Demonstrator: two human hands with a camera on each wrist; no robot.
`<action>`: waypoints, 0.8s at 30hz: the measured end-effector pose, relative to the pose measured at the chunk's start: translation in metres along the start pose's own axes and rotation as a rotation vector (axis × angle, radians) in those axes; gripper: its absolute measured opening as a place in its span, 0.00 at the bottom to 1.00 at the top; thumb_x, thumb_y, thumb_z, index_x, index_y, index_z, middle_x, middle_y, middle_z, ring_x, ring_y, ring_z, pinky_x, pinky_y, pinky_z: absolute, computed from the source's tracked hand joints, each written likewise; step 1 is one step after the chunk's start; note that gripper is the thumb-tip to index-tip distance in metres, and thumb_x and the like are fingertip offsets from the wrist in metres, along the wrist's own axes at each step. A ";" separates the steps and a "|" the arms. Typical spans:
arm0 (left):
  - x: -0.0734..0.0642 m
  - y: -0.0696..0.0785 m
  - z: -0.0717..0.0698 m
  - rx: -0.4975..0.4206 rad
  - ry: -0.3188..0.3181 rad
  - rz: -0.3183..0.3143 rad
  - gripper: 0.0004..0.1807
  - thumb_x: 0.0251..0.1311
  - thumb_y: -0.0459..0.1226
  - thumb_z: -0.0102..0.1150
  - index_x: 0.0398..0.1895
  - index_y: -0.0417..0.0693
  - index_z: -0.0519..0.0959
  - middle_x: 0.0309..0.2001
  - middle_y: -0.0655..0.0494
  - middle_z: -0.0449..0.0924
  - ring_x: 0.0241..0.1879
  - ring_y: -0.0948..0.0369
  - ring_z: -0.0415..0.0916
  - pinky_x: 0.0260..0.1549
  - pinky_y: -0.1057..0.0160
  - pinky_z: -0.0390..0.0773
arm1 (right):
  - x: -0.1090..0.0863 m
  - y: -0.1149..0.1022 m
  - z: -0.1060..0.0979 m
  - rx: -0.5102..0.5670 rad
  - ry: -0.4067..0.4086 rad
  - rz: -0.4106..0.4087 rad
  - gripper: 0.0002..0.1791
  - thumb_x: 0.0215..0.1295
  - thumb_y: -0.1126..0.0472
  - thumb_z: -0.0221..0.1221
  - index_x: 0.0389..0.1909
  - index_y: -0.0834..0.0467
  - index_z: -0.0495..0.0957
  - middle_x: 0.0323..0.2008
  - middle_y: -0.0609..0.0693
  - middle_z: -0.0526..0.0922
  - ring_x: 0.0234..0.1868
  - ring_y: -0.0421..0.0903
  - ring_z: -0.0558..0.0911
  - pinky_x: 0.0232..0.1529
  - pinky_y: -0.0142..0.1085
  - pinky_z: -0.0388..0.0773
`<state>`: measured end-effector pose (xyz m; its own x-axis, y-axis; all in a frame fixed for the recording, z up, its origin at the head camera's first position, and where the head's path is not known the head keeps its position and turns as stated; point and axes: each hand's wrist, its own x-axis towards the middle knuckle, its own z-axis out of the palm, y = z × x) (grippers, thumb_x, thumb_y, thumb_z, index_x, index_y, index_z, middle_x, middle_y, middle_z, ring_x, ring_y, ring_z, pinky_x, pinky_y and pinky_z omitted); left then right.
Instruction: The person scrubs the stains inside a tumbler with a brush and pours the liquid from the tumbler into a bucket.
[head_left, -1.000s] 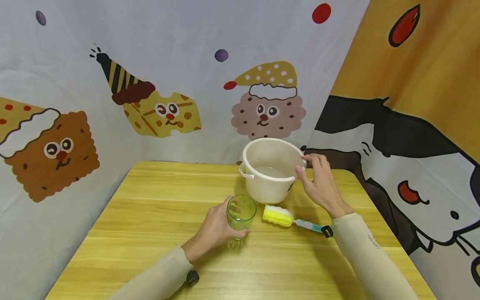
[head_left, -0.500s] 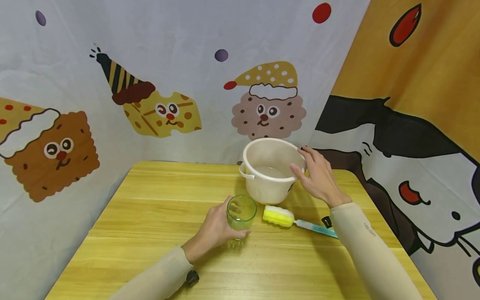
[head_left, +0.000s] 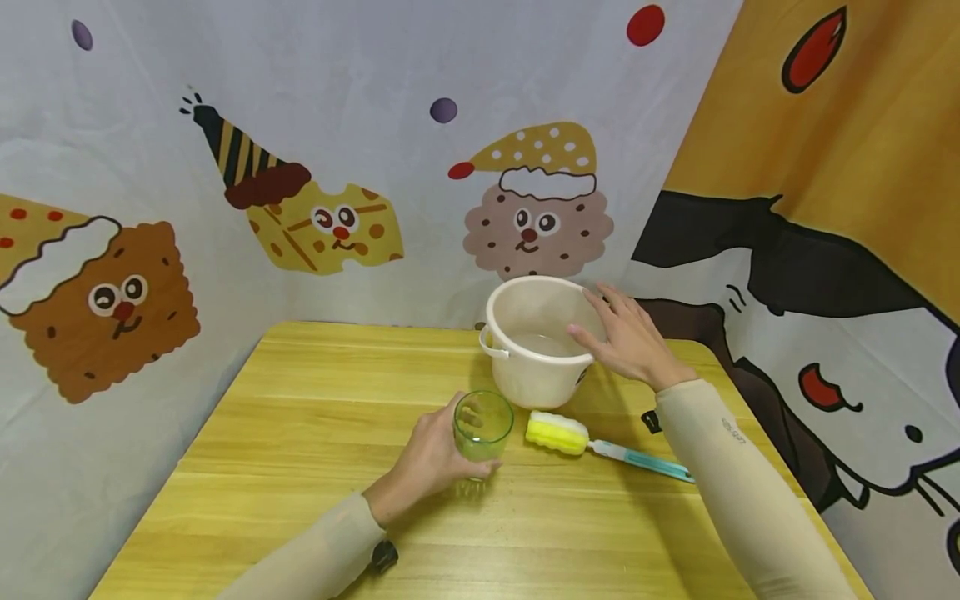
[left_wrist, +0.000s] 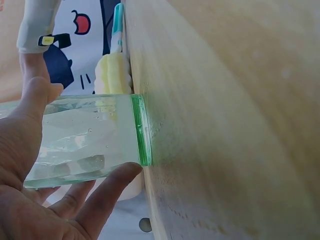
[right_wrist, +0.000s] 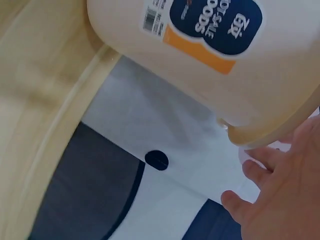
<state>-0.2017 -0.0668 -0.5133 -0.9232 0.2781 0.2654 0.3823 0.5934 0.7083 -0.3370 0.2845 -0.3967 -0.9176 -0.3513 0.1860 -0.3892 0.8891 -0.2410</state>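
My left hand (head_left: 423, 458) holds a clear green drinking glass (head_left: 483, 429) upright, thumb on one side and fingers round the other. In the left wrist view, the base of the glass (left_wrist: 142, 130) is at the tabletop. A cream plastic bucket (head_left: 534, 382) stands behind it, with what looks like some water in the bottom. Over the bucket's right rim, my right hand (head_left: 633, 340) reaches with spread, fairly straight fingers; the right wrist view shows the hand (right_wrist: 282, 185) beside the rim, contact unclear. A sponge bottle brush (head_left: 557, 433) lies in front of the bucket.
The wooden table (head_left: 300, 417) carries these things. The brush's blue-and-white handle (head_left: 637, 458) points right, its end near my right sleeve (head_left: 738, 467). A cartoon-printed curtain (head_left: 337, 83) hangs behind the table and along its sides.
My right hand has moved left and slightly away over the bucket's rim, its fingers spreading. More of the brush handle shows from under the sleeve. The left hand and glass stay still.
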 end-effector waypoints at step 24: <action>-0.001 0.003 0.000 0.029 0.004 -0.010 0.50 0.45 0.50 0.99 0.71 0.50 0.80 0.57 0.56 0.95 0.56 0.53 0.95 0.56 0.54 0.96 | 0.006 0.000 0.001 -0.002 -0.141 0.023 0.59 0.88 0.23 0.46 0.97 0.60 0.41 0.98 0.63 0.40 0.98 0.69 0.44 0.95 0.74 0.37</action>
<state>-0.1992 -0.0650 -0.5114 -0.9273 0.2688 0.2607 0.3736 0.6179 0.6918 -0.3422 0.2823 -0.3961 -0.9285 -0.3687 0.0450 -0.3682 0.8977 -0.2420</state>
